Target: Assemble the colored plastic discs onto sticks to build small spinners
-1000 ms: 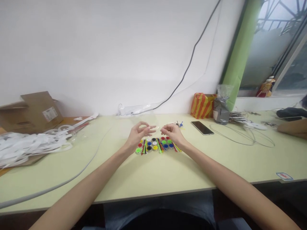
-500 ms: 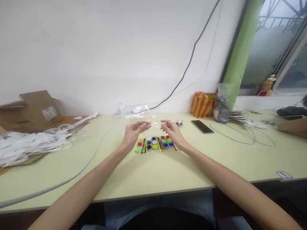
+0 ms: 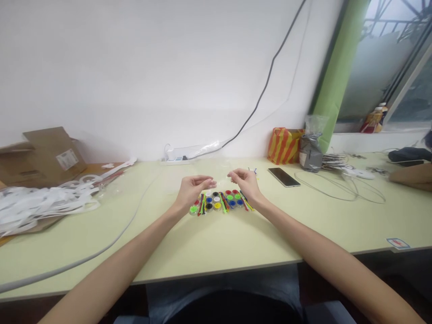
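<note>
Both of my hands are raised over the far part of the table, fingers pinched. My left hand [image 3: 193, 192] grips one side of a clear plastic bag [image 3: 222, 181], and my right hand [image 3: 245, 183] pinches its other side. The thin film is hard to make out; a shiny part shows against the wall behind. Just below and between my hands lie several small round pots [image 3: 217, 206] with red, green, blue, yellow, black and white tops. Bundles of thin coloured plastic strips [image 3: 223, 202] lie among them. My wrists partly cover both ends of this row.
A phone [image 3: 284, 177] lies to the right, near loose grey wire [image 3: 340, 191]. Behind it stand a striped bag [image 3: 285, 145] and a grey package [image 3: 310, 153]. At left are white strips [image 3: 47, 202], a cardboard box [image 3: 50, 155] and a thick cable [image 3: 111, 243]. A power strip [image 3: 175, 159] sits by the wall.
The clear film has shifted and spread away towards the wall, uncovering the power strip. My left hand has dropped slightly and moved right; the fingers of both hands are pinched closer.
</note>
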Available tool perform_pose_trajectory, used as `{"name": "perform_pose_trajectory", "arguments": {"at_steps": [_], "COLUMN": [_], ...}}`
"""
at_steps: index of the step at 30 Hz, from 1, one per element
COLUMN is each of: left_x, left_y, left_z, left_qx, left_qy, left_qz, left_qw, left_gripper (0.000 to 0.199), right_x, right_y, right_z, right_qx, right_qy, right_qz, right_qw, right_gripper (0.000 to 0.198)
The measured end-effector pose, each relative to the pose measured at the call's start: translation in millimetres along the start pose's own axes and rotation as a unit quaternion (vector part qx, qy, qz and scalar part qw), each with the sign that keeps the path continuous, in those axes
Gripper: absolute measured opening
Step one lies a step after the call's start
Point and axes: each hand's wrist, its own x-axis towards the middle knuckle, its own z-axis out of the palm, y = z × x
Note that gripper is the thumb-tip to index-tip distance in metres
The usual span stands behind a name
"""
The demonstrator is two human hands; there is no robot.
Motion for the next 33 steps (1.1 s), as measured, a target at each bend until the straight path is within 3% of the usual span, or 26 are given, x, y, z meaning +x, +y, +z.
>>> {"name": "perform_pose_trajectory", "arguments": {"at_steps": [5,9,15,21,33], "left_x": [3.0,6.0,5.1,6.5,6.0], "left_y": [0.3,-5.0,-10.0,-8.7,-4.6], "left_z": [-6.8,-12.4,-6.0,-8.2,-9.1], "left_qx": [0.059,0.116,0.152,0.135,0.102], "left_qy": [0.009,-0.030,-0.030,0.020,0.041], "left_qz": [0.012,0.001,0.023,0.040,0.069], "left_qw": [0.998,0.993,0.988,0.990,0.991], "left_gripper": [0.044,0.043,0.036,0.030,0.027], "right_x": [1.3,3.1,2.2,4.4,3.7], "right_y": [1.3,2.3,4.9,6.5,9.9], "right_z": [-2.7,-8.2,-5.5,-5.8,-7.2], "right_qx": [0.003,0.004,0.006,0.002,-0.016], "right_qy": [0.022,0.030,0.028,0.033,-0.022], "right_qz": [0.004,0.004,0.003,0.013,0.010], "right_qw": [1.000,1.000,1.000,0.999,1.000], "right_gripper": [0.029,0.032,0.028,0.029,0.032]}}
